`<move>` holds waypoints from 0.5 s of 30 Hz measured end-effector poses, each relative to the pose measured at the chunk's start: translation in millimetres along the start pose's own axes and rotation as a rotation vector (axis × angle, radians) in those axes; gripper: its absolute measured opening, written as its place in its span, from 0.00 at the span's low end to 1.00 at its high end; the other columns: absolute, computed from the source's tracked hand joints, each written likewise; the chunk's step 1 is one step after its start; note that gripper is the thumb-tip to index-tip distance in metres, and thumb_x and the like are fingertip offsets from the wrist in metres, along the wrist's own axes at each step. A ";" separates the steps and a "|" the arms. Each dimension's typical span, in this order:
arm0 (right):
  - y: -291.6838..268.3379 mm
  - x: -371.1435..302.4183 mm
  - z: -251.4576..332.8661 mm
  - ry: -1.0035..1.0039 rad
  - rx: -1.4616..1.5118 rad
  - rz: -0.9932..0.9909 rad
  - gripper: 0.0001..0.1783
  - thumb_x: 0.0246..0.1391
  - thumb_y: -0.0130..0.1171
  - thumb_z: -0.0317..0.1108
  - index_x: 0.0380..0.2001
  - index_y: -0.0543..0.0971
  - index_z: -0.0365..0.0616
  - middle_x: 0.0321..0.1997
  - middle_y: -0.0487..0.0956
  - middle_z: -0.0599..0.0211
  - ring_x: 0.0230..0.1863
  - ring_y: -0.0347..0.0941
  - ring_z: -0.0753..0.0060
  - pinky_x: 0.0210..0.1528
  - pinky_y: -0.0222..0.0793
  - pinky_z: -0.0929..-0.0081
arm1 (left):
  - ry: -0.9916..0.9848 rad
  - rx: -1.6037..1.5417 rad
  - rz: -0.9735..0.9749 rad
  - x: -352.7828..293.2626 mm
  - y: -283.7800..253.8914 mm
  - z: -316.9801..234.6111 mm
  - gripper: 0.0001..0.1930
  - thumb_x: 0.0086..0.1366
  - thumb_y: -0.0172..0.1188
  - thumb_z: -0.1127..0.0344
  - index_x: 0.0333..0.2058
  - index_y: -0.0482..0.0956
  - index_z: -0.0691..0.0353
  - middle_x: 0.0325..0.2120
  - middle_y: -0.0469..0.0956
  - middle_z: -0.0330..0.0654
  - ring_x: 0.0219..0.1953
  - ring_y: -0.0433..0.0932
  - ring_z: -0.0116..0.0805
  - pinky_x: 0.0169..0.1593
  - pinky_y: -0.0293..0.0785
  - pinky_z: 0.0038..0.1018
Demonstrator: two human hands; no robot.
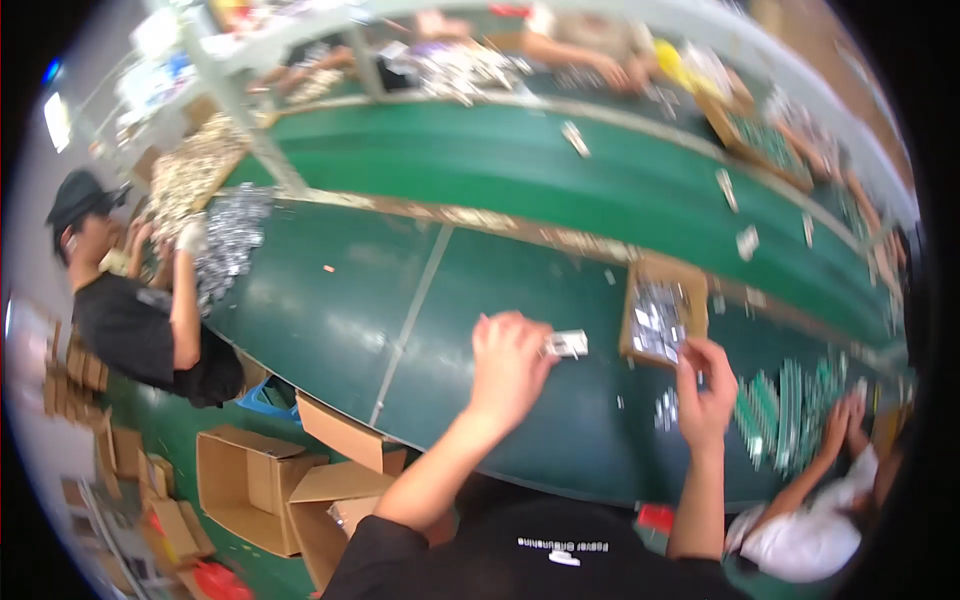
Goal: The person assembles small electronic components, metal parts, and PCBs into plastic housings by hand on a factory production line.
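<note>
Over the dark green table, my left hand (508,362) pinches a small flat white-and-silver rectangular piece (568,344) that sticks out to the right of its fingertips. My right hand (707,388) is at the near right corner of a cardboard tray (697,300), its thumb and fingers drawn together; whatever lies between them is too small to make out. Shiny flat silver pieces (657,318) fill the tray. Left of my right wrist lies a little cluster of silver pieces (665,410). Rows of green-and-silver strips (788,412) are spread out to the right of that hand.
A green conveyor belt (400,145) runs beyond the table, carrying scattered small pieces. On the left, a person in a black cap (130,300) works by a silver heap (237,235). Another person's hands (845,425) are at right. Open cardboard boxes (250,485) stand on the floor.
</note>
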State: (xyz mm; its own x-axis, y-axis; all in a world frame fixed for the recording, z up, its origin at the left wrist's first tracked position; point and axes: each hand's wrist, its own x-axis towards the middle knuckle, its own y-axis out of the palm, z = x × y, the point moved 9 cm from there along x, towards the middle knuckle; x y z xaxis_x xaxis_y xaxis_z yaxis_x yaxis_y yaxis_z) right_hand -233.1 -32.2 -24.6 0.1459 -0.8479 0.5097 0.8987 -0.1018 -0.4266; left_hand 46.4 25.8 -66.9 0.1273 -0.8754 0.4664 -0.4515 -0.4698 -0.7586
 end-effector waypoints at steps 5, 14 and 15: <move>7.4 -30.5 -7.6 0.186 0.092 0.065 0.14 0.60 0.68 0.23 0.50 0.82 0.38 0.36 0.85 0.67 0.31 0.77 0.82 0.31 0.71 0.82 | 0.046 0.022 0.109 2.3 -27.8 -19.0 0.23 0.54 0.75 0.75 0.50 0.83 0.60 0.50 0.84 0.43 0.59 0.76 0.53 0.64 0.70 0.47; -15.5 -75.4 -59.2 0.431 -0.019 0.104 0.09 0.60 0.69 0.24 0.43 0.83 0.37 0.35 0.84 0.65 0.26 0.78 0.80 0.28 0.72 0.78 | 0.244 0.067 0.486 -18.5 31.6 -64.1 0.23 0.60 0.65 0.79 0.55 0.82 0.58 0.57 0.80 0.45 0.67 0.69 0.56 0.72 0.62 0.54; -17.5 -77.4 -60.1 0.454 -0.040 0.110 0.08 0.59 0.69 0.25 0.42 0.83 0.38 0.34 0.84 0.64 0.26 0.78 0.77 0.29 0.73 0.76 | 0.248 0.072 0.493 -17.0 31.4 -69.9 0.23 0.60 0.65 0.79 0.55 0.82 0.58 0.57 0.80 0.45 0.67 0.69 0.56 0.72 0.62 0.54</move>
State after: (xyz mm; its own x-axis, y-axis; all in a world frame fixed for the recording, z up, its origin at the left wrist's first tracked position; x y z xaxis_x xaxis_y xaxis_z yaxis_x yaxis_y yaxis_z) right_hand -285.0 3.9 -101.6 0.0360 -0.9957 0.0852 0.8700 -0.0107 -0.4930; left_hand -31.6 33.9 -66.9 -0.2997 -0.9445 0.1346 -0.3422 -0.0253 -0.9393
